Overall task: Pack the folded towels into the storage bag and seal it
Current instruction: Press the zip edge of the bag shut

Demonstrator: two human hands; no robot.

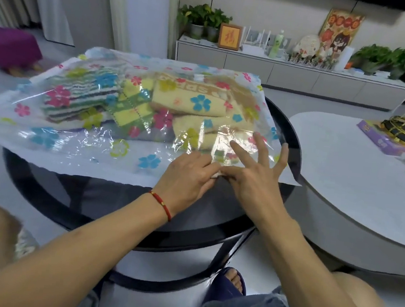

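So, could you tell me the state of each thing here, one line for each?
storage bag: lying flat on the table, towels inside
bag's near edge: pinched between both hands
striped towel: folded, inside the bag
yellow towels: folded, inside the bag
left hand: fingers curled, pinching the edge
right hand: thumb and forefinger pinching the edge, other fingers spread
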